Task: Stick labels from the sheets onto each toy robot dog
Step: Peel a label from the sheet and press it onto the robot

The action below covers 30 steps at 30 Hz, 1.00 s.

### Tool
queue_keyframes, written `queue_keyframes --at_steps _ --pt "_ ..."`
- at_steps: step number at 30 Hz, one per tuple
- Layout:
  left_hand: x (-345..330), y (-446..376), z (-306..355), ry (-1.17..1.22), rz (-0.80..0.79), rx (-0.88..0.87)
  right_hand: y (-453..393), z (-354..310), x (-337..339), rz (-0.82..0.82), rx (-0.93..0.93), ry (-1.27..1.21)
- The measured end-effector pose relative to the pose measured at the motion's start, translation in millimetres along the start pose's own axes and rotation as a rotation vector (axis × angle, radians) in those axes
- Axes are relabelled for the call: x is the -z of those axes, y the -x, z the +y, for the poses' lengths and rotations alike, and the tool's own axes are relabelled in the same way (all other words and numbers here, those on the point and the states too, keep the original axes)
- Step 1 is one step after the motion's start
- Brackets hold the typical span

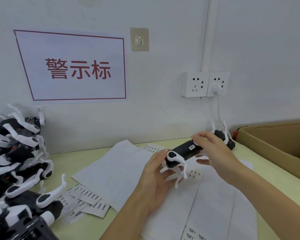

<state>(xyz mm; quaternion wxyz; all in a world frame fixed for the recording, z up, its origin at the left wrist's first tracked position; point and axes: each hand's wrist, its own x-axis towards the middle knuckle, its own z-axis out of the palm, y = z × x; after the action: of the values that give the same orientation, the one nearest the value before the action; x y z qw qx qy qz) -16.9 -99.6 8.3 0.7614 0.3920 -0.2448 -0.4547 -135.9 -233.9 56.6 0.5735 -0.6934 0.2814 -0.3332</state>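
A black and white toy robot dog (182,154) is held above the table, belly side up, with a small white label (191,147) on its black body. My left hand (156,181) grips its near end around the white legs. My right hand (213,149) holds the far end, thumb pressing beside the label. White label sheets (118,172) lie spread on the table under my hands, some with printed labels (195,174). Small label strips (88,203) lie at the front left.
A pile of several toy robot dogs (17,163) fills the left side. Another dog (223,137) lies at the back by an open cardboard box (274,144) on the right. Wall sockets (204,84) with a white cable and a red-bordered sign (76,66) are behind.
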Motion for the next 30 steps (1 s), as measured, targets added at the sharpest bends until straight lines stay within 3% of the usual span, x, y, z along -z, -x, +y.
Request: queue_keyframes --at_steps 8,19,24,27,30 --pt "-2.5 -1.7 -0.2 -0.049 0.193 -0.106 11.0 39.2 -23.6 0.088 0.160 -0.116" --pt "-4.2 -1.7 -1.2 -0.086 0.201 -0.140 16.3 52.7 -19.0 0.041 0.221 -0.138" --pt "-2.0 -4.1 -4.2 -0.087 0.255 -0.160 22.3 49.6 -22.2 -0.007 0.305 -0.020" --pt "-1.0 -3.5 -2.6 -0.039 0.212 -0.168 20.7 49.0 -24.6 0.029 0.253 0.009" --pt "0.0 -3.2 -1.2 0.028 0.171 -0.153 15.6 49.2 -21.3 0.048 0.098 -0.133"
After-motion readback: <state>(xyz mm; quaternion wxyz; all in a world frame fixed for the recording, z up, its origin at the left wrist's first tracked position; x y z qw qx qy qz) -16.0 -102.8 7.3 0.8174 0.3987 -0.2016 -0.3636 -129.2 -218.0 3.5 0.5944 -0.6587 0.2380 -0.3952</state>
